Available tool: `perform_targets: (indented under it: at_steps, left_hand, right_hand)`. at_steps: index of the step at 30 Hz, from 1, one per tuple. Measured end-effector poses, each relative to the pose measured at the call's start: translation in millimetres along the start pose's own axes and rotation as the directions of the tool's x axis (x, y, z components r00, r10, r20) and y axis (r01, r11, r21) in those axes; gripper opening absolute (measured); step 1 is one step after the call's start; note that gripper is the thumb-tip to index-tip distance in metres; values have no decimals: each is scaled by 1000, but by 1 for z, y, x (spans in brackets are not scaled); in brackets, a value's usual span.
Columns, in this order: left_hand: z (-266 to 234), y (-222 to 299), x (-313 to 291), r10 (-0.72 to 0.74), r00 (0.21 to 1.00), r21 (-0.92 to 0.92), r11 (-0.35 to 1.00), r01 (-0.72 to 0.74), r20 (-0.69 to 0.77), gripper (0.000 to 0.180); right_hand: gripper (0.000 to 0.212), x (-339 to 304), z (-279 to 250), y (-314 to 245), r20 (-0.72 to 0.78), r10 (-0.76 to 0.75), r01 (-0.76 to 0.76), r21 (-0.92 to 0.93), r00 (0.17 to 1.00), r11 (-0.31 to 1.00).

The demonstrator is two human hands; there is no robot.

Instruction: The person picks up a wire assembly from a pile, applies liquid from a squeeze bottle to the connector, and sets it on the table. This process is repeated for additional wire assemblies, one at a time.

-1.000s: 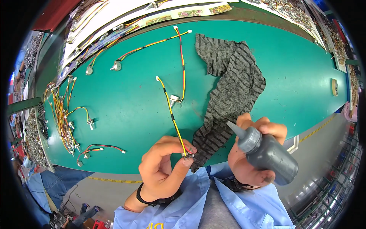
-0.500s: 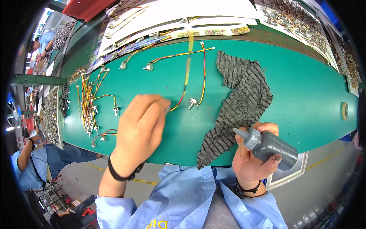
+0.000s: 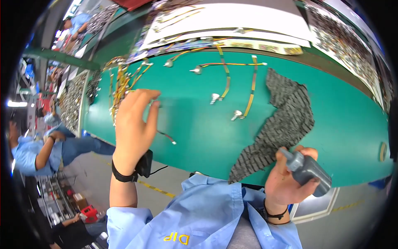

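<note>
My right hand (image 3: 286,182) grips a dark squeeze bottle (image 3: 311,173) with a grey nozzle, tilted up to the left. My left hand (image 3: 134,124) is over the table's left part, beside a bundle of wired potentiometers (image 3: 120,85). Its thumb and forefinger are apart, with nothing visible between them; the other fingers are partly hidden. Below them a short dark lead (image 3: 166,136) with a white connector sticks out. To the right lie one wired potentiometer (image 3: 214,98) and another (image 3: 237,115), wires stretching away from me. A striped grey-black cloth (image 3: 286,112) lies by the bottle.
The green tabletop (image 3: 195,137) carries another wired potentiometer (image 3: 195,70) farther back. White sheets (image 3: 248,18) with more wired parts lie beyond its far edge. A tape roll (image 3: 382,152) sits at the far right. Another person in blue (image 3: 35,151) is at the left.
My left hand has let go of a wired potentiometer, now lying on the table, and moved left toward the bundle. The whole view has shifted. My right hand still holds the bottle.
</note>
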State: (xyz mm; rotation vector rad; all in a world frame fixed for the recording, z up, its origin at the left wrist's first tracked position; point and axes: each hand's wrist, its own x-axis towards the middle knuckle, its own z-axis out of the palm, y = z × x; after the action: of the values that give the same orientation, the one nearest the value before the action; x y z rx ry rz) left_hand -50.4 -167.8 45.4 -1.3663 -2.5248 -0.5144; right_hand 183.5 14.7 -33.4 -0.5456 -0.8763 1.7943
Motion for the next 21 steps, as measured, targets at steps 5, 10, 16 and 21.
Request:
perform_targets:
  at_steps: [5, 10, 16, 21]
  left_hand:
    - [-34, -49, -65, -287, 958, 144, 949, 282, 17, 19]
    - [-28, -65, -111, -432, 895, 82, 893, 442, -115, 20]
    - [-33, -69, -121, -317, 948, 102, 942, 319, -36, 22]
    - [-31, -72, -121, -275, 959, 178, 942, 283, -70, 25]
  right_hand:
    - [59, -2, -4, -6, 100, 61, -69, 81, 993, 994]
    - [59, -4, -7, -12, 75, 115, -119, 49, 990, 992]
    - [59, -4, 4, -9, 23, 99, -97, -50, 995, 994]
    - [58, -4, 9, -3, -17, 22, -24, -120, 1000, 992]
